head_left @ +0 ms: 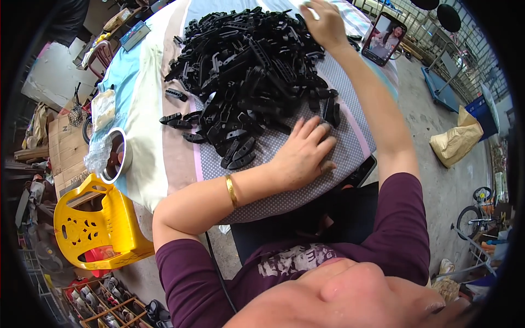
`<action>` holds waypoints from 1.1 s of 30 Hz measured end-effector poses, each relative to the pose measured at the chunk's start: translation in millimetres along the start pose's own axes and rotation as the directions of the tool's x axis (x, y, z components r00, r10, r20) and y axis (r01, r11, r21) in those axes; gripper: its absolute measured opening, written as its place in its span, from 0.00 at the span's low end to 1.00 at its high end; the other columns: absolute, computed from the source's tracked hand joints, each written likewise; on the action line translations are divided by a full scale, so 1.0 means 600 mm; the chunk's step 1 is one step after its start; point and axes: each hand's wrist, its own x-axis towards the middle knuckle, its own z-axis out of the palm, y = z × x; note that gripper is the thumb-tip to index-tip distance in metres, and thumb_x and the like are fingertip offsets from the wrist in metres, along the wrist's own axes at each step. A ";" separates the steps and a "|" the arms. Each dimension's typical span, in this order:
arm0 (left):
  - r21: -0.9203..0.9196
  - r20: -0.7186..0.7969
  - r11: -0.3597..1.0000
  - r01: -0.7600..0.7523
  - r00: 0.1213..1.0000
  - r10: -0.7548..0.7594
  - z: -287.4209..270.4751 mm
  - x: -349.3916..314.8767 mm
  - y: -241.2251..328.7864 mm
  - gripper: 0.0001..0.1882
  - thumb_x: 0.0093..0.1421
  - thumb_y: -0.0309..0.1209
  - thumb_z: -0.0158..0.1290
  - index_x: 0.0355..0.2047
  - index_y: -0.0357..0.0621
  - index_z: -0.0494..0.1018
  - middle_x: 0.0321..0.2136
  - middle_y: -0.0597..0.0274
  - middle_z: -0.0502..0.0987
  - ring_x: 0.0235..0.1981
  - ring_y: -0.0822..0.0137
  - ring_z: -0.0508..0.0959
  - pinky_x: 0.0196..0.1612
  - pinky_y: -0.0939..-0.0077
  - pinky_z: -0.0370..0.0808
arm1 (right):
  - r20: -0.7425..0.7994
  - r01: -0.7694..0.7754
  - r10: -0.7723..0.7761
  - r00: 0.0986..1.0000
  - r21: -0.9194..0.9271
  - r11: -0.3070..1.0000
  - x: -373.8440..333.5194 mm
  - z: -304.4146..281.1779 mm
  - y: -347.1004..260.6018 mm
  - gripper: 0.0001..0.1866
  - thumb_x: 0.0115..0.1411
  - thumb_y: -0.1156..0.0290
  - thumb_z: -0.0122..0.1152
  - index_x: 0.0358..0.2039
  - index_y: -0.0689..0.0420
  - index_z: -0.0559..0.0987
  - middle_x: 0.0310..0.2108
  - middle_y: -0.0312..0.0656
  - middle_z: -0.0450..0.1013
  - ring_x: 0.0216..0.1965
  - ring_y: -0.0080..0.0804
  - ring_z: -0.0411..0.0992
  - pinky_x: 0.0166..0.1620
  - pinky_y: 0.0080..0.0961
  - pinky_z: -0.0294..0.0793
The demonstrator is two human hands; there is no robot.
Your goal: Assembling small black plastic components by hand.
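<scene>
A large heap of small, elongated black plastic pieces (246,60) covers the far middle of the table, with a looser scatter at its near edge. My left hand (304,154) lies palm down on the grey dotted cloth (262,191), fingers spread, just short of the nearest pieces. I see nothing held in it. At the heap's far right edge, my right hand (326,26) reaches over with its fingers apart; no piece shows in its grasp, though part of the fingers is at the picture's rim. Two small upright pieces (331,112) stand beyond my left fingertips.
A phone (384,38) is propped at the table's right edge, its screen showing a person. To the left are a metal bowl (121,158), a plastic bag (98,156) and a yellow plastic chair (104,224). A paper sack (456,136) stands on the floor at right.
</scene>
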 end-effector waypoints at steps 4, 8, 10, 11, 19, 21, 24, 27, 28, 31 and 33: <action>0.011 0.020 0.999 0.030 0.999 -0.030 0.004 -0.001 -0.002 0.26 0.50 0.39 0.59 0.47 0.42 0.67 0.49 0.49 0.64 0.57 0.45 0.59 0.58 0.48 0.56 | 0.235 -0.220 0.350 0.907 -0.445 0.868 -0.083 0.074 0.168 0.31 0.59 0.42 0.45 0.47 0.57 0.75 0.45 0.52 0.72 0.49 0.51 0.68 0.53 0.41 0.64; 0.018 0.035 0.999 0.040 0.999 -0.040 0.001 -0.002 -0.001 0.26 0.51 0.41 0.58 0.48 0.42 0.67 0.48 0.49 0.64 0.57 0.45 0.59 0.58 0.46 0.56 | 0.434 -0.459 0.669 0.603 -0.497 0.737 -0.075 0.077 0.199 0.42 0.55 0.31 0.35 0.49 0.56 0.75 0.53 0.56 0.66 0.57 0.56 0.60 0.59 0.39 0.58; 0.019 0.041 0.999 0.045 0.998 -0.045 0.000 -0.002 0.001 0.26 0.51 0.41 0.58 0.48 0.42 0.67 0.49 0.49 0.64 0.57 0.46 0.59 0.59 0.46 0.55 | 0.515 -0.514 0.687 0.514 -0.456 0.726 -0.075 0.076 0.207 0.43 0.55 0.30 0.34 0.48 0.56 0.76 0.52 0.56 0.67 0.56 0.55 0.62 0.58 0.38 0.59; 0.018 0.047 0.999 0.050 0.998 -0.051 0.000 -0.002 0.002 0.26 0.51 0.42 0.58 0.48 0.42 0.67 0.49 0.49 0.64 0.58 0.46 0.59 0.59 0.46 0.55 | 0.592 -0.570 0.689 0.417 -0.420 0.706 -0.075 0.073 0.208 0.44 0.54 0.28 0.32 0.47 0.55 0.77 0.50 0.56 0.69 0.54 0.53 0.64 0.58 0.37 0.60; 0.035 0.059 0.997 0.075 0.995 -0.076 0.002 0.003 0.001 0.26 0.51 0.42 0.58 0.47 0.44 0.67 0.49 0.48 0.63 0.58 0.45 0.58 0.59 0.44 0.54 | 0.612 -0.588 0.611 0.501 -0.277 0.760 -0.061 0.059 0.057 0.43 0.52 0.26 0.34 0.43 0.50 0.79 0.43 0.51 0.74 0.48 0.50 0.70 0.51 0.37 0.67; 0.030 0.066 0.996 0.083 0.994 -0.085 0.003 0.004 0.001 0.26 0.51 0.42 0.58 0.47 0.44 0.67 0.49 0.47 0.63 0.58 0.45 0.58 0.59 0.44 0.54 | 0.512 -0.637 0.640 0.573 -0.213 0.741 -0.066 0.060 0.019 0.40 0.53 0.28 0.39 0.40 0.52 0.80 0.39 0.51 0.76 0.44 0.48 0.72 0.47 0.33 0.69; 0.022 0.016 0.998 0.056 0.998 -0.056 0.004 0.008 -0.002 0.24 0.51 0.40 0.58 0.46 0.44 0.68 0.49 0.46 0.63 0.57 0.42 0.58 0.59 0.47 0.57 | 0.525 -0.732 0.656 0.543 -0.086 0.675 -0.051 0.042 -0.022 0.37 0.54 0.32 0.44 0.41 0.55 0.80 0.36 0.51 0.76 0.42 0.44 0.73 0.46 0.30 0.69; -0.008 -0.028 1.000 0.019 0.999 -0.019 0.009 0.013 -0.005 0.25 0.51 0.42 0.57 0.45 0.41 0.68 0.48 0.47 0.63 0.56 0.44 0.58 0.58 0.49 0.56 | 0.592 -0.822 0.601 0.537 0.206 0.531 -0.036 0.042 -0.056 0.37 0.54 0.33 0.43 0.38 0.57 0.80 0.40 0.52 0.75 0.46 0.49 0.72 0.48 0.32 0.69; -0.017 -0.015 0.999 0.035 0.999 -0.035 0.008 0.012 -0.005 0.25 0.51 0.42 0.57 0.45 0.40 0.68 0.49 0.46 0.63 0.57 0.43 0.58 0.59 0.51 0.56 | 0.606 -0.787 0.573 0.552 0.153 0.597 -0.026 0.033 -0.084 0.36 0.54 0.34 0.43 0.39 0.56 0.79 0.40 0.51 0.75 0.46 0.48 0.71 0.49 0.35 0.68; 0.009 -0.040 0.999 0.045 0.998 -0.044 0.004 0.001 -0.006 0.25 0.51 0.42 0.57 0.45 0.40 0.69 0.49 0.45 0.64 0.57 0.42 0.58 0.59 0.51 0.56 | 0.545 -0.664 0.551 0.632 0.012 0.748 -0.008 -0.004 -0.181 0.33 0.56 0.36 0.45 0.44 0.52 0.77 0.38 0.49 0.76 0.43 0.44 0.73 0.47 0.36 0.68; 0.023 -0.045 0.999 0.037 0.998 -0.036 0.006 0.001 -0.010 0.25 0.50 0.41 0.58 0.44 0.38 0.70 0.49 0.44 0.64 0.57 0.43 0.58 0.60 0.53 0.57 | 0.507 -0.572 0.491 0.708 0.003 0.821 -0.015 -0.018 -0.222 0.31 0.56 0.36 0.45 0.44 0.50 0.77 0.39 0.48 0.76 0.44 0.47 0.72 0.49 0.42 0.66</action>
